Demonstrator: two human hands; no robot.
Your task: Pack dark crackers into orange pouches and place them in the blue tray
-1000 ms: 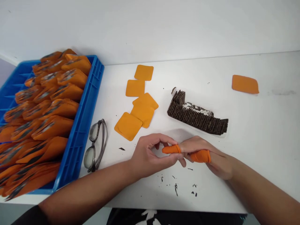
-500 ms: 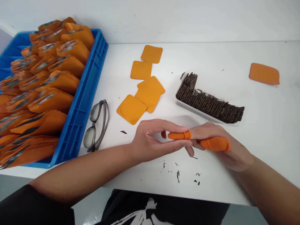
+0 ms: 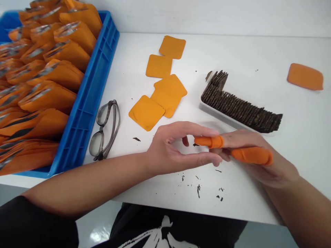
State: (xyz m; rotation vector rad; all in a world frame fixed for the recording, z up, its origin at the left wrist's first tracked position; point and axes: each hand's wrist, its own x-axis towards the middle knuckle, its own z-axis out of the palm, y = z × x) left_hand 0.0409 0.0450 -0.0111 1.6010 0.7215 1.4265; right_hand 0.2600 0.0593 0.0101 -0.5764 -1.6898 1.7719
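Two hands meeting low over the white tabletop (image 3: 258, 51): left hand (image 3: 173, 151) pinching an orange finger cot (image 3: 209, 141) on the right hand (image 3: 254, 160), itself loosely curled, grasping nothing; dark cracker tray (image 3: 239, 108) just behind, glasses (image 3: 104, 129) and blue crate (image 3: 88, 100) at left.

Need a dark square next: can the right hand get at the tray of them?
Probably yes. The right hand lies just in front of the tray, whose top is open, with bare table between; the left hand pinches its finger cover.
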